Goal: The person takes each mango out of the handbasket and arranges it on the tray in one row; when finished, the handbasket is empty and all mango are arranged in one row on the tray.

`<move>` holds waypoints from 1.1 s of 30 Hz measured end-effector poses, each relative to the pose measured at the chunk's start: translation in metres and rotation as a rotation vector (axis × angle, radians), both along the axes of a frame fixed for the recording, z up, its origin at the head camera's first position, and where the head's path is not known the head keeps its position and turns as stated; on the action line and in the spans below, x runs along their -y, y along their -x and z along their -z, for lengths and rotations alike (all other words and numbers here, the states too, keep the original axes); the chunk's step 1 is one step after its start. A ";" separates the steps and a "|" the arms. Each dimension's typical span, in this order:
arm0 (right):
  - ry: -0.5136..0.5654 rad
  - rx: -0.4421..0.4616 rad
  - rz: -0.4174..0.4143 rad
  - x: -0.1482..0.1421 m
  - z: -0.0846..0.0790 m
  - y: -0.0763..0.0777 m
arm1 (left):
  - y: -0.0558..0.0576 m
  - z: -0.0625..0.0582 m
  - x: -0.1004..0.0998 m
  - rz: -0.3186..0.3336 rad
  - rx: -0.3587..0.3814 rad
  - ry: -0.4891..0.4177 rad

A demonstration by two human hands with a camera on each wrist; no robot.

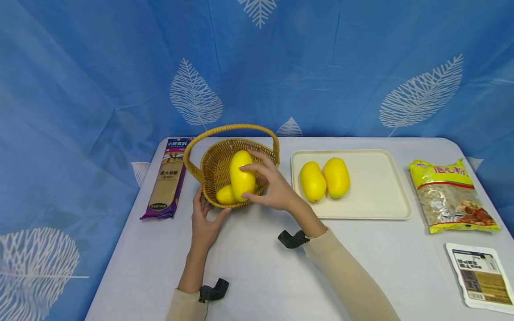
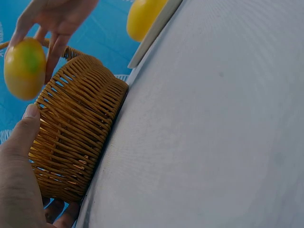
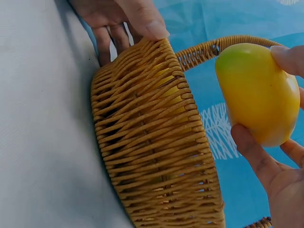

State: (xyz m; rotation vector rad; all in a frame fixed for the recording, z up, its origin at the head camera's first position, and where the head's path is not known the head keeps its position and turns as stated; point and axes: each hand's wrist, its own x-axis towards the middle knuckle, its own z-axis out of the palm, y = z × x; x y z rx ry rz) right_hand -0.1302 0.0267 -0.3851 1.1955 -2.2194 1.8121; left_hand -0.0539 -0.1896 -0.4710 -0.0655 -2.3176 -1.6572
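A yellow mango (image 1: 242, 175) with a green patch is pinched between the thumb and fingers of my right hand (image 1: 273, 187), above the wicker basket (image 1: 209, 165). In the right wrist view, the mango (image 3: 256, 95) is apart from the basket's rim. My left hand (image 1: 205, 225) grips the basket's near left side. In the left wrist view its thumb (image 2: 26, 128) lies at the rim, with the fingers around the outside wall. Inside the basket lies another mango (image 1: 225, 195), partly hidden behind the held one. Two more mangoes (image 1: 313, 181) lie side by side on a cream tray (image 1: 373, 187).
Left of the basket lies a purple-edged pack of pasta (image 1: 166, 180). On the right are a yellow bag of pasta (image 1: 453, 196) and a white flat packet (image 1: 479, 276). The basket's arched handle (image 1: 233, 128) rises at the back. A blue leaf-patterned cloth hangs behind the white table (image 1: 257, 267).
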 end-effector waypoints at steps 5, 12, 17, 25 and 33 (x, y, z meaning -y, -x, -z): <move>-0.030 -0.035 0.023 -0.012 -0.002 -0.008 | 0.001 0.000 0.000 0.007 -0.001 -0.004; -0.048 -0.057 0.068 -0.034 -0.001 -0.018 | 0.001 0.000 -0.002 0.005 0.002 -0.004; -0.064 -0.050 0.099 -0.048 -0.001 -0.024 | 0.000 0.001 -0.001 0.006 -0.002 -0.012; -0.074 -0.053 0.144 -0.066 0.000 -0.028 | -0.001 0.002 0.000 0.004 -0.006 -0.016; -0.058 -0.012 0.189 -0.086 0.000 -0.026 | -0.001 0.003 -0.001 0.003 -0.004 -0.031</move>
